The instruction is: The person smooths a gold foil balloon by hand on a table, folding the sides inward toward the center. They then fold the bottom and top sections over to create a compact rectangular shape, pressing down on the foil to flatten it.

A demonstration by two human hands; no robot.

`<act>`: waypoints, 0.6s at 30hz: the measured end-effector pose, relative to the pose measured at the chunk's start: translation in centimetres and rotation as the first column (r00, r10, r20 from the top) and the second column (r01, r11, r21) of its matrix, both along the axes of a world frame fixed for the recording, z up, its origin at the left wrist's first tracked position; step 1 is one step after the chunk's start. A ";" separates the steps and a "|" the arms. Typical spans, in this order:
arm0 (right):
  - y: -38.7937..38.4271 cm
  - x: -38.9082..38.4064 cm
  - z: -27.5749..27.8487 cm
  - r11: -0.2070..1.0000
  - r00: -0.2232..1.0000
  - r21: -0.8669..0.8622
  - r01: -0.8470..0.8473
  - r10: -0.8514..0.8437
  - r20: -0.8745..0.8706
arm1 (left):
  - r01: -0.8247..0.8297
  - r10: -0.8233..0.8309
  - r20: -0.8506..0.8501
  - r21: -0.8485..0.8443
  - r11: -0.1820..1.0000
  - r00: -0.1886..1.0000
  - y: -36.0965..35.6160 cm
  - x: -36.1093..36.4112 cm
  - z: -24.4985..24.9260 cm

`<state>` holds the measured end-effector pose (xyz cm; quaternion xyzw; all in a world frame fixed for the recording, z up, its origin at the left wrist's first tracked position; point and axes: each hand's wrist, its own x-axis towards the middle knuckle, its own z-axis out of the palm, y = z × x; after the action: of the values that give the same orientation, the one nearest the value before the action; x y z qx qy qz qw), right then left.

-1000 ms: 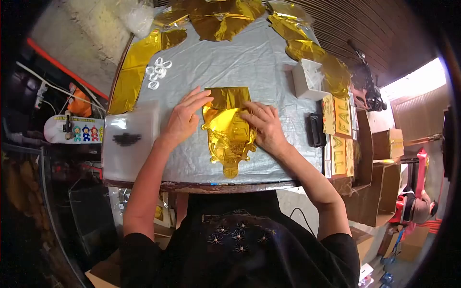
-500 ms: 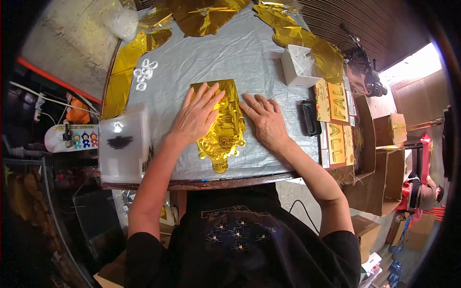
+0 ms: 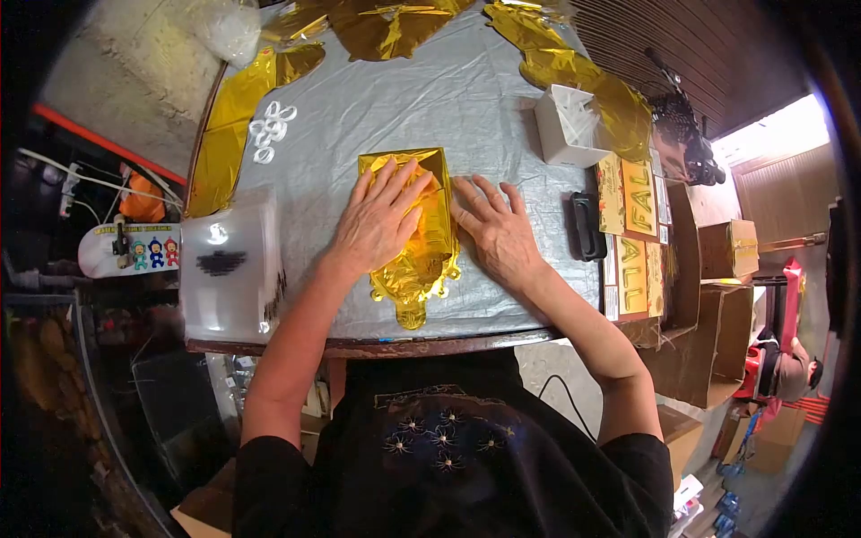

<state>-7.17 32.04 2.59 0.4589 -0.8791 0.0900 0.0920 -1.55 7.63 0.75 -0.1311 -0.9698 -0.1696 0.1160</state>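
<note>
at the middle of the desk [image 3: 377, 99] our left hand [image 3: 381, 220] lies flat on the folded gold foil balloon [image 3: 421, 269], grip wide and holding nothing, likely pinning the fold down; our right hand [image 3: 498, 235], equally spread, braces its right edge

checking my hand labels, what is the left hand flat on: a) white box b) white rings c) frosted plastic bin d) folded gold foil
d: the left hand lies palm down, fingers spread, on the folded gold foil, with the right hand flat beside it on the grey table cover.
</note>
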 end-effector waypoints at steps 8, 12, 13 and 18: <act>0.2 1.3 -0.1 0.999 0.999 0.021 -0.032 0.032 -0.010 | -0.026 0.026 -0.034 -0.024 0.999 0.999 1.0 0.0 -0.2; 0.5 1.9 -0.6 0.991 0.992 -0.089 -0.097 0.103 0.074 | -0.037 0.035 -0.053 -0.045 0.998 0.998 1.2 0.0 -0.2; 0.6 2.0 -0.5 0.991 0.992 -0.088 -0.096 0.103 0.074 | -0.036 0.034 -0.053 -0.053 0.998 0.998 1.2 0.0 -0.2; 0.8 2.3 -0.4 0.955 0.972 -0.246 -0.163 0.199 0.128 | -0.036 0.033 -0.067 -0.056 0.998 0.997 1.6 -0.1 0.1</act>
<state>-4.90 32.81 2.16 0.5155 -0.8209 0.2356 0.0699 -1.65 9.22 0.87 -0.1231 -0.9721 -0.1352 0.1469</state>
